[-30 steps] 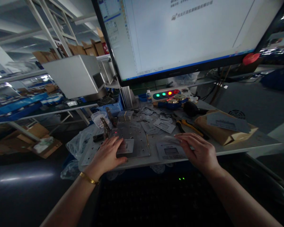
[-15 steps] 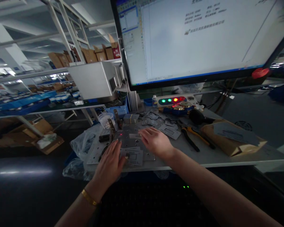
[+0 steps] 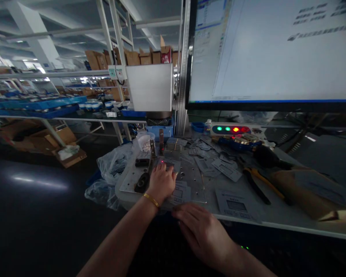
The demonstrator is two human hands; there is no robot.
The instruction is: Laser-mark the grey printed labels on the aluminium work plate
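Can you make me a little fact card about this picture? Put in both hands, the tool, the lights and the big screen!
Left hand: the hand is on a thin grey plate, over a metal board with holes
Left wrist: gold-coloured bracelet
Right hand: the hand is by the table's front edge; can't tell if it holds anything
Tool: pliers with black and yellow handles, on the table
Lights: button panel, glowing green and yellow-red
Screen: large monitor, switched on

Dark floor [image 3: 31, 227], white pillar [image 3: 37, 40], pale shelving [image 3: 75, 73]
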